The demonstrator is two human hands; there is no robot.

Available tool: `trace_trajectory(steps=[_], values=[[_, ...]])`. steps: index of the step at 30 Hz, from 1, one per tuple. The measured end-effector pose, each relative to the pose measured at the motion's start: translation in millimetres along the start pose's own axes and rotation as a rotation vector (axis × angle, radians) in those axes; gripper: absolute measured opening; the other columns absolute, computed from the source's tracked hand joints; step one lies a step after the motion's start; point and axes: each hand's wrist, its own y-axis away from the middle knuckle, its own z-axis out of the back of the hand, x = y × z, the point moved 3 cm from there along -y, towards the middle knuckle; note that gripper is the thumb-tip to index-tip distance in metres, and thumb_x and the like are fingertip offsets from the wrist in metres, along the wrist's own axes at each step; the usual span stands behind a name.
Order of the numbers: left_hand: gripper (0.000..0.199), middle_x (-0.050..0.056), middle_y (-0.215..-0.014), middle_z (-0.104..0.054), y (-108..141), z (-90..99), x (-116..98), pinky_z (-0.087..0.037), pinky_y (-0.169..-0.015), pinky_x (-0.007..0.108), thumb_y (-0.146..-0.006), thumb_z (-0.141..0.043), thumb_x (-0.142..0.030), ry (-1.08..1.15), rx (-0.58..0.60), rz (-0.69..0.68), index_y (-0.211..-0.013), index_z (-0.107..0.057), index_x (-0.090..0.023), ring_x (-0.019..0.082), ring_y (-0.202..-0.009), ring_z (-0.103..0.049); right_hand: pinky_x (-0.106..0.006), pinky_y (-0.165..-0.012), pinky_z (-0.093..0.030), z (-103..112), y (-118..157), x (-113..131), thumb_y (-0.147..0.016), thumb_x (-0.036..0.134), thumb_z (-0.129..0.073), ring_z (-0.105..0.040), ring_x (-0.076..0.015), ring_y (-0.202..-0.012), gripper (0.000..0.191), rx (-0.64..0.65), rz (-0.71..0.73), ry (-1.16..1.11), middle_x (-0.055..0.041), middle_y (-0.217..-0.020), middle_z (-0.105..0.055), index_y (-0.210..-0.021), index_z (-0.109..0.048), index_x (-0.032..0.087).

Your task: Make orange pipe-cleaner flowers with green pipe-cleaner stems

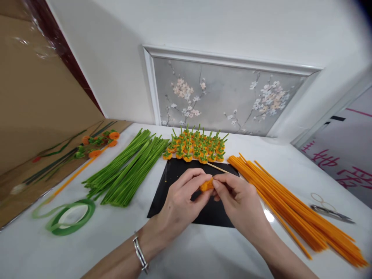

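Observation:
Between the fingertips of both hands is a small orange piece of fuzzy pipe cleaner (207,185), bunched together. My left hand (186,193) pinches it from the left, and my right hand (236,193) pinches its right end. Both hands are above a black mat (162,193). A thin wooden stick (217,167) lies at the mat's far edge, partly behind the fingers. Just past the mat stand several small orange pipe-cleaner flowers (197,147) with green stems pointing up.
Green pipe cleaners (128,170) lie left of the mat, orange ones (290,205) to the right. Green floral tape (72,217) sits at the left front. Scissors (331,213) lie far right. Finished orange flowers (100,143) rest on cardboard (37,186) at the left.

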Motion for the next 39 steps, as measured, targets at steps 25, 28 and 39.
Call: trace_trajectory(steps=[25, 28, 39], values=[[0.023, 0.003, -0.100, -0.056, -1.8, -8.2, 6.0, -0.056, -0.071, 0.024, -0.076, -0.072, -0.022, 0.401, 0.112, 0.368, -0.097, -0.063, -0.023, 0.016, -0.090, -0.058, -0.024, -0.061, -0.055, 7.2, -4.2, -0.5, -0.084, 0.032, -0.060, -0.067, -0.0161, -0.071, 0.017, 0.087, -0.127, -0.088, -0.0050, -0.083, -0.069, -0.092, -0.065, 0.018], [0.026, 0.003, -0.103, -0.056, -1.7, -8.6, 5.4, -0.056, -0.072, 0.024, -0.077, -0.071, -0.024, 0.407, 0.146, 0.359, -0.102, -0.064, -0.024, 0.016, -0.091, -0.059, -0.024, -0.064, -0.055, 7.2, -4.3, -0.2, -0.084, 0.027, -0.059, -0.068, -0.0164, -0.073, 0.013, 0.106, -0.136, -0.032, -0.0042, -0.084, -0.070, -0.091, -0.065, 0.018], [0.016, 0.004, -0.094, -0.063, -3.8, -7.0, 8.0, -0.052, -0.073, 0.025, -0.082, -0.057, -0.012, 0.417, 0.044, 0.368, -0.093, -0.067, -0.018, 0.015, -0.085, -0.062, -0.024, -0.072, -0.055, 3.2, -1.3, 6.6, -0.084, 0.013, -0.054, -0.067, -0.0156, -0.079, 0.017, -0.094, 0.260, 0.289, -0.0070, -0.089, -0.070, -0.091, -0.070, 0.016]])
